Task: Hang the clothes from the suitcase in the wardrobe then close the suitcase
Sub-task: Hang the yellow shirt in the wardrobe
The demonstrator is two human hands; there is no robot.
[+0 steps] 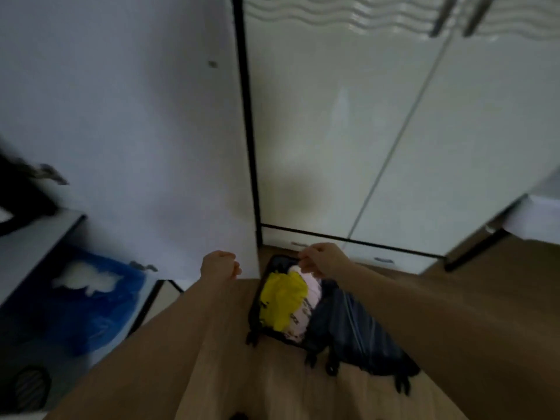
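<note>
hovering over the open suitcase [339,325] on the floor by the closed wardrobe [348,131], left hand [219,265] fisted empty, right hand [318,259] curled, grip unclear, yellow [283,301] and pink clothes [310,294] inside.

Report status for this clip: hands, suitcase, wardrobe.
Left hand fisted, empty; right hand curled, grip unclear. Suitcase open on floor, yellow garment and pale garment inside. Wardrobe doors shut.
</note>
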